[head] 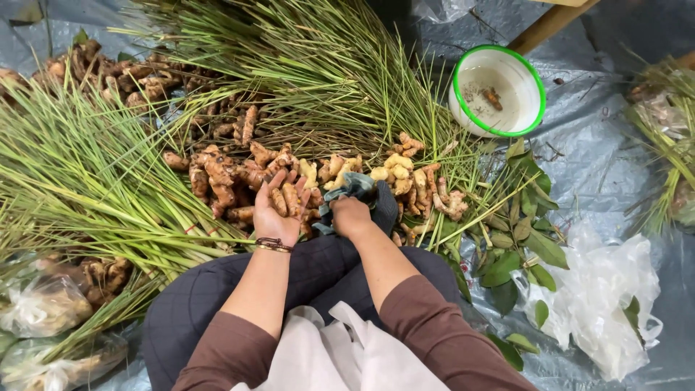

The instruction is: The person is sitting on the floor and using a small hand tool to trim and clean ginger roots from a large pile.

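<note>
Left hand (pixel 277 210): grip closed around turmeric roots (pixel 288 199) | right hand (pixel 352 215): grip clenched on grey cloth (pixel 362 190) | lemongrass bundles (pixel 94 181) alongside

You're looking down at a floor covered by a grey-blue plastic sheet (pixel 601 166), creased and shiny in soft, even light. A slanted wooden leg (pixel 550 25) cuts the top right corner. No walls or windows in your view. Long green stalks (pixel 79 174) lie fanned across the left and top. A white bowl with a green rim (pixel 463 76) sits on the sheet upper right, crumpled clear plastic bags (pixel 608 289) lower right, loose green leaves (pixel 521 239) between.
</note>
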